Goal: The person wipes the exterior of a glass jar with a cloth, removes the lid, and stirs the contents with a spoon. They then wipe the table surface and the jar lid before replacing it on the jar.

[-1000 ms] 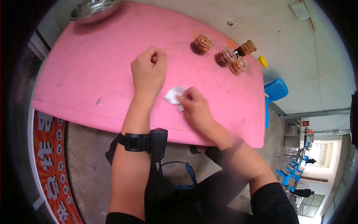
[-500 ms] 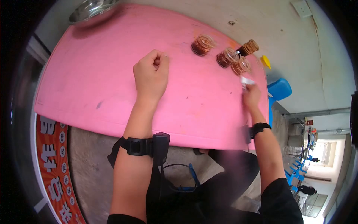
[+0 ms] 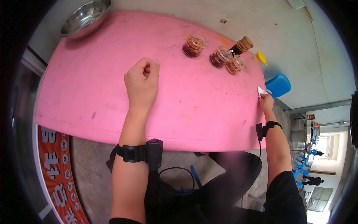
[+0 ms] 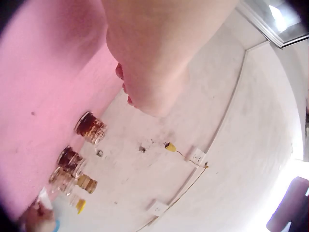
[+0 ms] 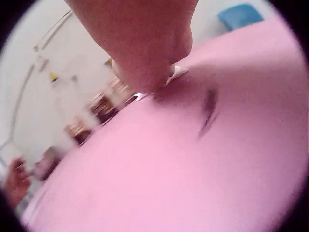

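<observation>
My right hand (image 3: 267,103) pinches a crumpled white tissue (image 3: 261,90) at the right edge of the pink table (image 3: 194,119). In the right wrist view, white bits of the tissue (image 5: 178,71) show beside the fingers, low against the tabletop. My left hand (image 3: 142,85) is held over the middle of the table, its fingers curled in and nothing seen in them. From the left wrist view its back (image 4: 149,63) hides most of the fingers.
Several glass jars of dark and reddish seasoning, one a jar (image 3: 194,46), stand near the wall with a dark bottle (image 3: 242,45) and a yellow-capped container (image 3: 261,58). A steel bowl (image 3: 85,18) sits at the far left corner. A blue chair (image 3: 279,85) stands beyond the right edge.
My right hand has swept the tissue from the table's middle, past the jars, to the right edge. The left hand keeps its curled pose over the table.
</observation>
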### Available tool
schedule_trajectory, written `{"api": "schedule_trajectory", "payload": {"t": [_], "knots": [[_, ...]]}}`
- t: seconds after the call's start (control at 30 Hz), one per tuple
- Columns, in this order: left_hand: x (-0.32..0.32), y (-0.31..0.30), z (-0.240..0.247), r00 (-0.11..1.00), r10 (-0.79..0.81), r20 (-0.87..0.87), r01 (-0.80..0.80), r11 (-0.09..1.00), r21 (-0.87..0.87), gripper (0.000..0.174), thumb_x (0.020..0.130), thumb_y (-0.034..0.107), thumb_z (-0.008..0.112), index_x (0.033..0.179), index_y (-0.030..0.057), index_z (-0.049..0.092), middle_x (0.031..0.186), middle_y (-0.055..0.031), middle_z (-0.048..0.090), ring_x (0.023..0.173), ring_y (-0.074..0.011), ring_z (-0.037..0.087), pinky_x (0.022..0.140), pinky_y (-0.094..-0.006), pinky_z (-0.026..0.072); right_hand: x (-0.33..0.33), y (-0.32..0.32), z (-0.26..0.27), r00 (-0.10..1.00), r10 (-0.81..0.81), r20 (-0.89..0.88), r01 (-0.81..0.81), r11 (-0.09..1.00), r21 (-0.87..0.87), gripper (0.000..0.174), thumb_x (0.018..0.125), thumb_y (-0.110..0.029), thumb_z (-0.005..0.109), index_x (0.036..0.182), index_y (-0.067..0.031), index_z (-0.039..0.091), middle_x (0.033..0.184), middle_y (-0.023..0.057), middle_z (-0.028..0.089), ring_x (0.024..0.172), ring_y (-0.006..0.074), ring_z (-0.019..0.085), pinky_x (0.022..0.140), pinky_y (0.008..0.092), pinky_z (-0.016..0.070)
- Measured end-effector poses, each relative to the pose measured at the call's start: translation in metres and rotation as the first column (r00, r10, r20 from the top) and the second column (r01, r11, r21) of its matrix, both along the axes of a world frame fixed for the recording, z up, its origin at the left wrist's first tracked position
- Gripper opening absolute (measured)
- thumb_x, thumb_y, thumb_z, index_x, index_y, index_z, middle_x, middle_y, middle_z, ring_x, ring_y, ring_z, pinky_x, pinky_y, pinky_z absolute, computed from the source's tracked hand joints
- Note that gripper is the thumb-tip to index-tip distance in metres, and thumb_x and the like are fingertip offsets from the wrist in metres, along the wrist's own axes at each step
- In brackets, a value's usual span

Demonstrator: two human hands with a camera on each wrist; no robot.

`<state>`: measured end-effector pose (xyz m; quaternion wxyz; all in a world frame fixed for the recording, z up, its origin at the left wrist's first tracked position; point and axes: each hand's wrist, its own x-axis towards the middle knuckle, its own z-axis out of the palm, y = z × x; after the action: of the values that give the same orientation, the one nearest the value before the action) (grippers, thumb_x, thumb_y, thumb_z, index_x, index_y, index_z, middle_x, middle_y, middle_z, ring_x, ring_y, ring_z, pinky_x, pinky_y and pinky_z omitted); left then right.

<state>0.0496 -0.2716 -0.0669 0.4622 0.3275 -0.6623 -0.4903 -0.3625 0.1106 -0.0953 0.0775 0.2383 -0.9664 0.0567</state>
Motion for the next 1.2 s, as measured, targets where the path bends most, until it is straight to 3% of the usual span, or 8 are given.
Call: {"api": "schedule_trajectory", "payload": {"t": [0.1, 0.23, 0.4, 0.53, 0.67, 0.9, 1.03, 1.2], "knots": [[0.0, -0.002, 0.002, 1.0, -0.001, -0.004, 0.001, 1.0, 0.006, 0.028, 0.095, 0.02, 0.065, 0.078, -0.0012, 0.063, 0.058, -0.0004, 0.056, 0.054, -0.0065, 0.048, 0.053, -0.0257, 0.0401, 0.02, -0.007, -0.015, 0.957, 0.181, -0.226, -0.183, 0.983, 0.011, 0.015, 0.082, -0.003, 0.063, 0.091, -0.0028, 0.074, 0.095, 0.0216, 0.066, 0.091, 0.0392, 0.066, 0.079, 0.0451, 0.0521], [-0.007, -0.001, -0.001, 0.999, -0.033, -0.042, 0.034, 0.999, 0.028, 0.028, 0.096, 0.021, 0.065, 0.077, -0.0007, 0.063, 0.058, 0.0002, 0.054, 0.055, -0.0064, 0.047, 0.053, -0.0255, 0.0401, 0.171, -0.069, -0.008, 0.944, 0.276, 0.182, -0.214, 0.93, -0.298, 0.014, 0.085, 0.002, 0.058, 0.092, -0.0007, 0.07, 0.093, 0.0205, 0.064, 0.082, 0.0357, 0.064, 0.071, 0.0435, 0.0523], [-0.012, 0.011, -0.002, 0.999, -0.037, 0.018, 0.037, 0.999, 0.007, 0.028, 0.096, 0.02, 0.065, 0.077, -0.0002, 0.063, 0.058, 0.001, 0.054, 0.055, -0.0063, 0.047, 0.053, -0.0253, 0.0399, 0.318, -0.071, 0.016, 0.575, 0.811, 0.109, -0.785, 0.585, -0.205, 0.033, 0.08, 0.0, 0.07, 0.112, -0.0036, 0.071, 0.09, 0.0136, 0.06, 0.081, 0.0296, 0.061, 0.067, 0.0402, 0.0541], [-0.005, 0.014, -0.001, 0.999, -0.036, 0.033, 0.036, 0.999, 0.005, 0.026, 0.096, 0.018, 0.065, 0.077, -0.0002, 0.064, 0.058, 0.0011, 0.054, 0.055, -0.0061, 0.047, 0.053, -0.025, 0.0398, 0.161, -0.013, -0.052, 0.938, 0.299, 0.173, -0.202, 0.881, -0.427, 0.021, 0.09, -0.002, 0.059, 0.11, 0.0018, 0.066, 0.089, 0.0183, 0.063, 0.082, 0.0361, 0.063, 0.069, 0.044, 0.0515], [-0.003, 0.008, 0.0, 0.999, -0.029, 0.027, 0.028, 0.999, 0.032, 0.025, 0.095, 0.017, 0.065, 0.078, -0.0004, 0.064, 0.059, 0.0008, 0.055, 0.056, -0.0062, 0.047, 0.054, -0.0251, 0.0403, 0.027, 0.071, -0.018, 0.972, 0.109, -0.206, -0.104, 0.994, 0.037, 0.014, 0.084, -0.006, 0.065, 0.093, -0.0039, 0.076, 0.096, 0.0216, 0.065, 0.091, 0.041, 0.063, 0.08, 0.0479, 0.0519], [-0.008, 0.005, 0.003, 0.999, -0.04, -0.003, 0.04, 0.999, 0.012, 0.023, 0.094, 0.016, 0.066, 0.079, -0.0011, 0.064, 0.06, 0.0002, 0.056, 0.057, -0.0061, 0.049, 0.055, -0.0251, 0.0413, 0.184, -0.019, 0.0, 0.985, 0.029, 0.171, 0.012, 0.971, -0.237, 0.012, 0.093, -0.007, 0.061, 0.093, -0.0002, 0.071, 0.084, 0.0173, 0.06, 0.077, 0.034, 0.062, 0.065, 0.0429, 0.0489], [-0.016, 0.014, 0.0, 0.997, -0.075, -0.013, 0.075, 0.997, 0.012, 0.024, 0.095, 0.016, 0.066, 0.079, -0.0011, 0.064, 0.06, 0.0003, 0.056, 0.057, -0.0059, 0.049, 0.055, -0.0245, 0.0412, 0.298, -0.018, -0.004, 0.791, 0.577, 0.202, -0.516, 0.808, -0.284, 0.035, 0.075, 0.006, 0.068, 0.109, -0.0039, 0.072, 0.088, 0.0115, 0.062, 0.08, 0.0284, 0.062, 0.066, 0.0381, 0.053], [-0.014, 0.022, -0.003, 0.996, -0.089, 0.028, 0.088, 0.996, 0.003, 0.026, 0.096, 0.019, 0.064, 0.078, -0.0006, 0.064, 0.06, 0.001, 0.056, 0.057, -0.0054, 0.048, 0.055, -0.0237, 0.0401, 0.238, 0.007, -0.009, 0.873, 0.488, 0.02, -0.474, 0.856, -0.209, 0.032, 0.081, 0.006, 0.064, 0.111, -0.0022, 0.072, 0.092, 0.0145, 0.062, 0.086, 0.0307, 0.064, 0.071, 0.0396, 0.0536]]}}
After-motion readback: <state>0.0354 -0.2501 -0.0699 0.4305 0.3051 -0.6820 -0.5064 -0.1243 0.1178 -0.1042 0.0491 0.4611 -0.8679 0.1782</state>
